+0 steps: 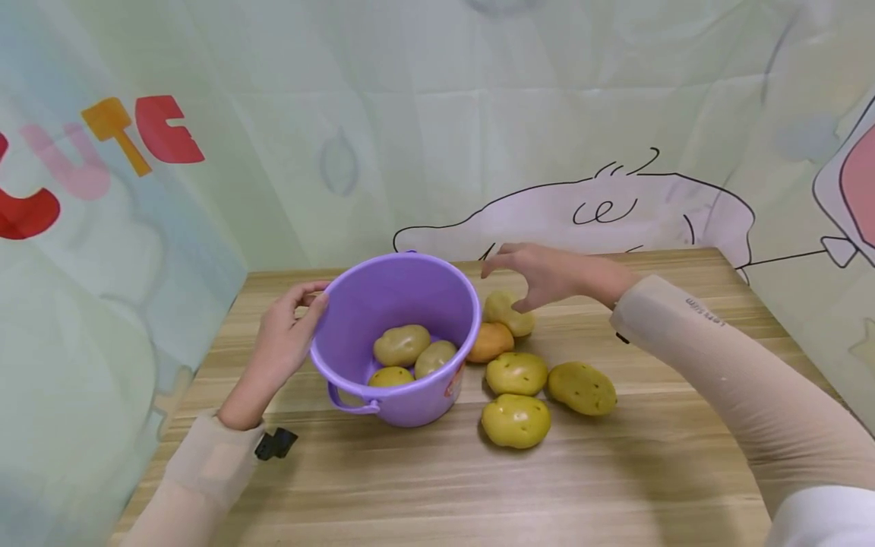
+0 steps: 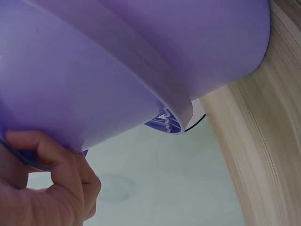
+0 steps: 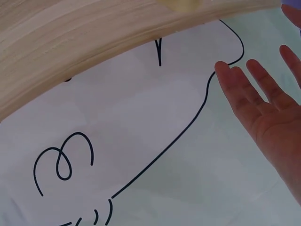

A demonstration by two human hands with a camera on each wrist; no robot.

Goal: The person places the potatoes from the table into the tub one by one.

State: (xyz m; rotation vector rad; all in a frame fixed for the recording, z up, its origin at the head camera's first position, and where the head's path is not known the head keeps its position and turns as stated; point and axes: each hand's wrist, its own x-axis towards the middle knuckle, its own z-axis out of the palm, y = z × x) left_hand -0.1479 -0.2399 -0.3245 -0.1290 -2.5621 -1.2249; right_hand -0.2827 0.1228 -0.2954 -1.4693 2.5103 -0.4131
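The left hand (image 1: 283, 334) is gripping the rim of the purple plastic bucket (image 1: 410, 410), its fingers curling over the edge, while the right hand (image 1: 547, 273) is hovering with loosely spread fingers, holding nothing, above the pale potato (image 1: 509, 314); whether its thumb is touching that potato, I cannot tell. The bucket is standing on the wooden table (image 1: 410, 494) with three potatoes (image 1: 401, 346) showing inside. Outside, the orange potato (image 1: 491, 343) is lying just beside its wall, two yellow potatoes (image 1: 516, 422) are lying nearer the person, and a brownish-yellow potato (image 1: 581, 388) is sitting to their right. Because only one side of the rim is being held, a downward pull could be tipping the bucket; a careless fingertip nudge could be sending the rounded pale potato rolling toward the back edge.
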